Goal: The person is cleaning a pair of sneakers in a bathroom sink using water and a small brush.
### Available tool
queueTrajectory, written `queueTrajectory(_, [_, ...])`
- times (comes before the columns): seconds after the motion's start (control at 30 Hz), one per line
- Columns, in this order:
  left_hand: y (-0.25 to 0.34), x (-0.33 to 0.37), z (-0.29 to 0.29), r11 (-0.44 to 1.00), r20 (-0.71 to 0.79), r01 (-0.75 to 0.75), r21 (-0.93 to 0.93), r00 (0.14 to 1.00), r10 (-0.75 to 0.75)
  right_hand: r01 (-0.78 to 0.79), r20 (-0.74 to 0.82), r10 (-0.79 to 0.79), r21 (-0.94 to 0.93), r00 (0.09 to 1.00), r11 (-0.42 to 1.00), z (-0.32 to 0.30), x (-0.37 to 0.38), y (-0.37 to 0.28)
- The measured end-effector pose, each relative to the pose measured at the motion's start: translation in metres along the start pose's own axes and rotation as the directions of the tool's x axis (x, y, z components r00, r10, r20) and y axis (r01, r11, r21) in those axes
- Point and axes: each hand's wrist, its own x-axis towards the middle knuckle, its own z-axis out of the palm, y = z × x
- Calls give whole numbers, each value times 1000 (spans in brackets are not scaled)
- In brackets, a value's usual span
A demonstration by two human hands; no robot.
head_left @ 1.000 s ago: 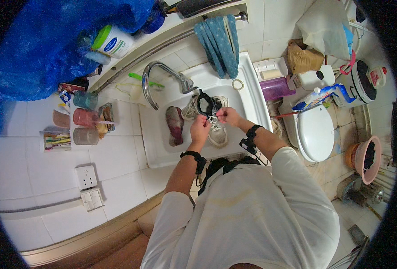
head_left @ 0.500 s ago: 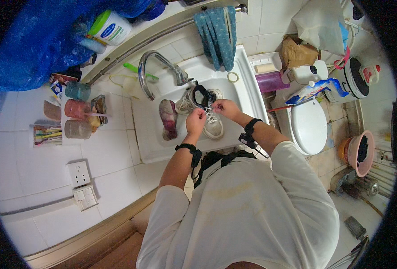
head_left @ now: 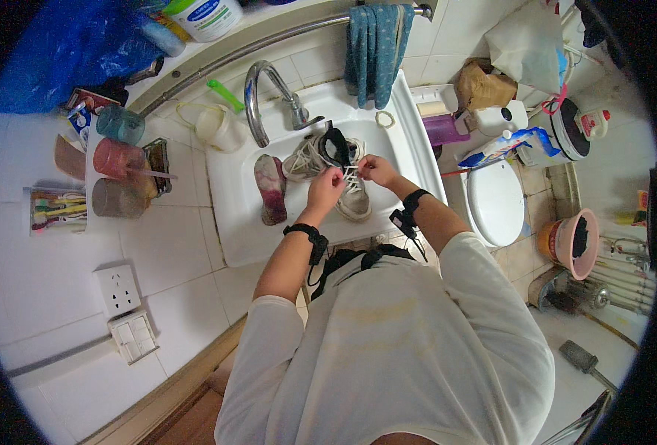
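In the white washbasin [head_left: 232, 241] lies a white sneaker [head_left: 353, 202] with white laces and a dark inside, its toe toward me. My left hand [head_left: 326, 191] and my right hand [head_left: 377, 170] are over its lacing, fingers pinched, each on a shoelace [head_left: 351, 176]. The fingertips partly hide the lace ends. Close by on the left rests a second greyish-white sneaker [head_left: 303, 160], touching or nearly touching the first. Farther left lies a sole-shaped piece [head_left: 271, 190], grey-white and dark red, perhaps an insole.
A chrome faucet [head_left: 253, 104] arches over the basin's back left, by a cream mug [head_left: 220, 127]. A blue towel [head_left: 376, 55] hangs behind. Cups [head_left: 116, 159] stand on the left wall shelf; a toilet [head_left: 496, 202] is at right.
The whole view has shifted slightly, bringing the cream mug more fully into sight. Both hands stay at the sneaker's laces, with only slight finger movement.
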Motion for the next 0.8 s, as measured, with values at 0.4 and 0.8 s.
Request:
queueTrajectory(0.4, [-5,1,-10,993,46,-42,114,998,37,-64,-154,12,-340,988,938,18,-18,-56])
queueTrajectory(0.8, [-2,-4,-7,985,-104,-17,172,994,36,-65,-208,-56,-531,976,845,35,-20,-55])
